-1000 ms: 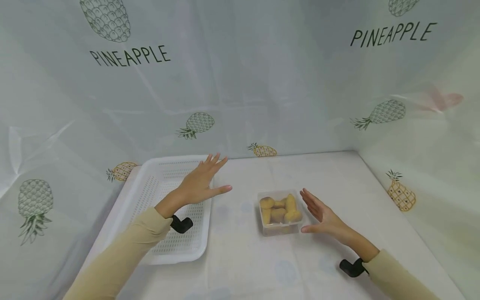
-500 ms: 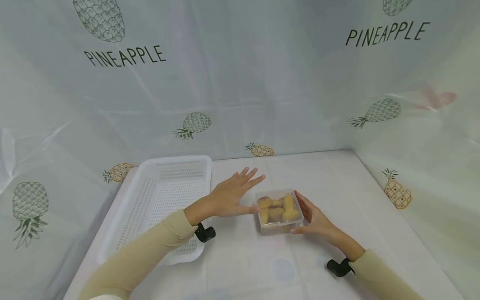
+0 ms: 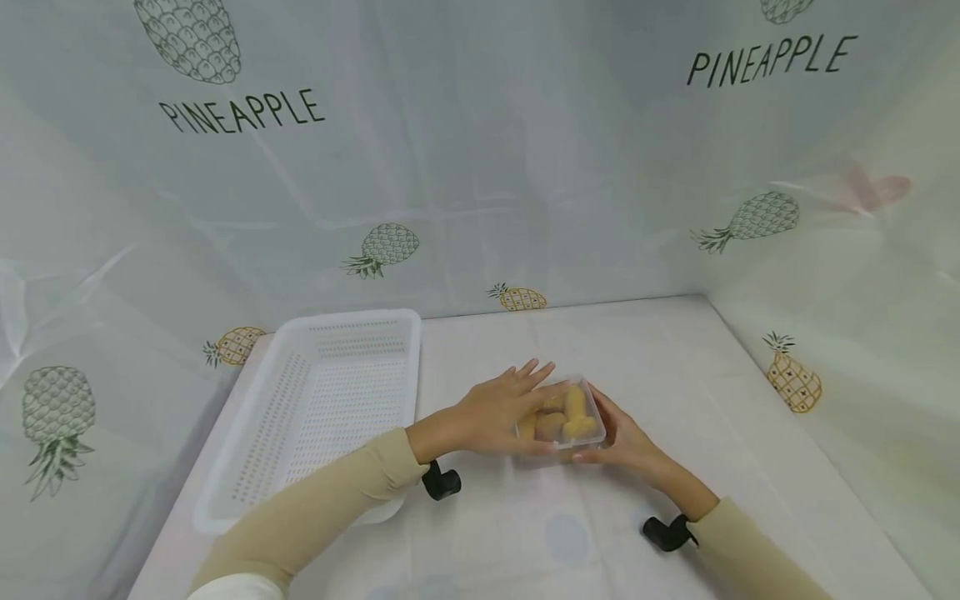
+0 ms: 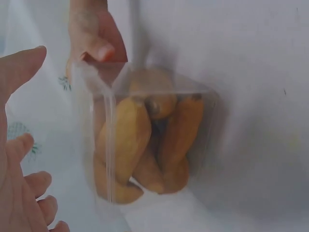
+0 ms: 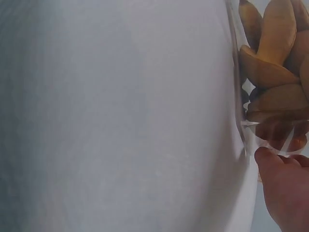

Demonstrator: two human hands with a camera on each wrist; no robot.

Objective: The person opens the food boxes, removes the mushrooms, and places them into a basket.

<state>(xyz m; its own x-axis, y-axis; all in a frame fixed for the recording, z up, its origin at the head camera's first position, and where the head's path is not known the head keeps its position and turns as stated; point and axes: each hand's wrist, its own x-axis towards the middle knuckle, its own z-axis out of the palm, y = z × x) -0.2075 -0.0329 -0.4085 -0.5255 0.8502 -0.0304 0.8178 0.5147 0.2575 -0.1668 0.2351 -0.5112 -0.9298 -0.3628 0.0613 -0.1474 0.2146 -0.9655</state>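
A clear plastic box [image 3: 581, 442] stands on the table, holding several yellow-brown, potato-like pieces [image 3: 576, 402]. My right hand [image 3: 628, 437] grips its right side, thumb at the front corner and fingers along the side wall. In the right wrist view the thumb [image 5: 282, 188] lies against the lower corner of the box. My left hand [image 3: 498, 412] is at the left side, fingers spread and partly covering the box in the head view. The left wrist view shows the left fingers [image 4: 38, 183] apart from the box wall [image 4: 110, 145].
A white perforated plastic basket [image 3: 408, 367] stands on the left of the table [image 3: 660, 350]. The left forearm [image 3: 322, 508] passes over its front corner. Pineapple-printed sheeting [image 3: 465, 167] encloses the back and both sides.
My left hand has moved right, from over the basket to the box. My right hand has come in from the right and taken hold of the box's side.
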